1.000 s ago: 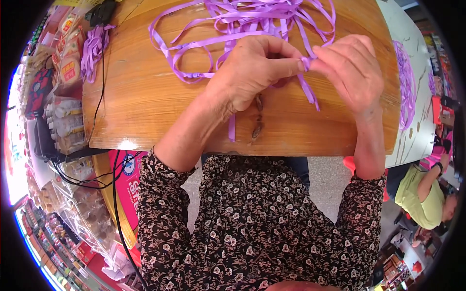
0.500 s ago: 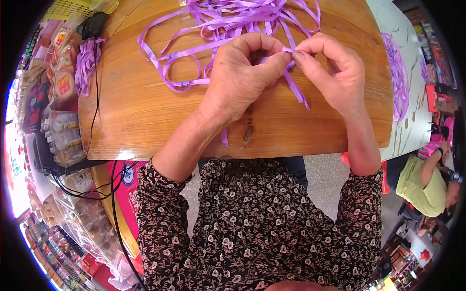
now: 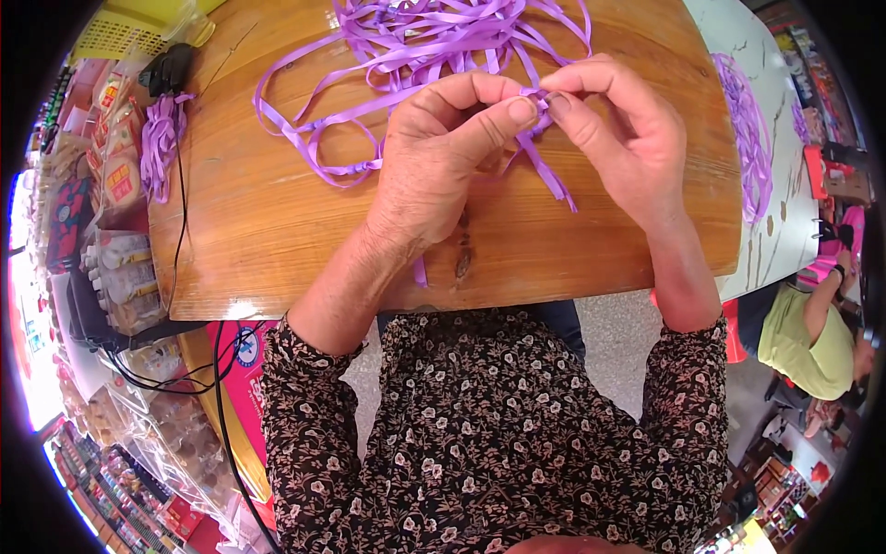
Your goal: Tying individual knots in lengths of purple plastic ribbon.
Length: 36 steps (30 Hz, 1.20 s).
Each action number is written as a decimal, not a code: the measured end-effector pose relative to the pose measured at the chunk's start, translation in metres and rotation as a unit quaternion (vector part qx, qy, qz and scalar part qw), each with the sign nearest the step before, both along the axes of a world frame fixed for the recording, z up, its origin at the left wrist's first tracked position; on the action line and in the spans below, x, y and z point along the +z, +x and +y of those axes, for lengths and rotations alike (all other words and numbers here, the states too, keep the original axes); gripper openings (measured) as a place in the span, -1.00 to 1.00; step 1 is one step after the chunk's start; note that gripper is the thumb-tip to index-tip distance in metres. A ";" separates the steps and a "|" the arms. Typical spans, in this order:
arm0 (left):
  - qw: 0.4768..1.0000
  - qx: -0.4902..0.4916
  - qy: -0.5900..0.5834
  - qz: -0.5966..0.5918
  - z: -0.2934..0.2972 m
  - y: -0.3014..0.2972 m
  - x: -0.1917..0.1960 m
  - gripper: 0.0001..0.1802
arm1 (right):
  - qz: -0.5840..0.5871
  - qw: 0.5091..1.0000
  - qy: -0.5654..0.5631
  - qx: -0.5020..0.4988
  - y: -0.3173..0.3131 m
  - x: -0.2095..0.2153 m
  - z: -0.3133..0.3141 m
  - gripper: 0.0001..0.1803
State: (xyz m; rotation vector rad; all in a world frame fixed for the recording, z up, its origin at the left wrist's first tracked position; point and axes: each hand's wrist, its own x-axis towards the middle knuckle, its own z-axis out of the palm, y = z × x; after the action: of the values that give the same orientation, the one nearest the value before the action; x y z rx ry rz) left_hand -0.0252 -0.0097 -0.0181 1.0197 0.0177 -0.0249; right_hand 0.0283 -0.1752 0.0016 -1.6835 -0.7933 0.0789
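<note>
Over the wooden table, my left hand (image 3: pixel 438 152) and my right hand (image 3: pixel 628 138) meet at a purple ribbon (image 3: pixel 547 173). Thumb and forefinger of each hand pinch it at a small knot or loop, partly covered by the fingertips. Below the pinch two loose tails hang toward me. The ribbon runs up and away into a tangled pile of purple ribbons (image 3: pixel 434 32) at the far side. Another loop of ribbon (image 3: pixel 346 170) with small knots lies left of my left hand. A ribbon end pokes out below my left wrist.
The wooden table (image 3: pixel 323 254) fills the middle. Beyond its right edge, a purple ribbon bundle (image 3: pixel 746 138) lies on a white marbled table (image 3: pixel 784 203). Another bundle (image 3: pixel 163 143) hangs at the left edge, near packaged goods (image 3: pixel 120 180) and black cables. A seated person (image 3: pixel 808 342) is at right.
Both hands have shifted slightly left with the ribbon. My left thumb has drawn back a little from the knot, and the view has tilted slightly.
</note>
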 end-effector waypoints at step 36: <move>0.996 -0.001 0.070 0.051 -0.004 -0.010 0.019 -0.88 | 0.116 0.988 0.095 0.022 0.001 -0.003 -0.004 -0.91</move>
State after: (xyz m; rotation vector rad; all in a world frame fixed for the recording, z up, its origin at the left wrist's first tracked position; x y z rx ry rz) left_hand -0.0357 -0.0138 0.0011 1.1585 0.1118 -0.0789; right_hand 0.0295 -0.1792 -0.0018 -1.4466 -0.6419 0.2195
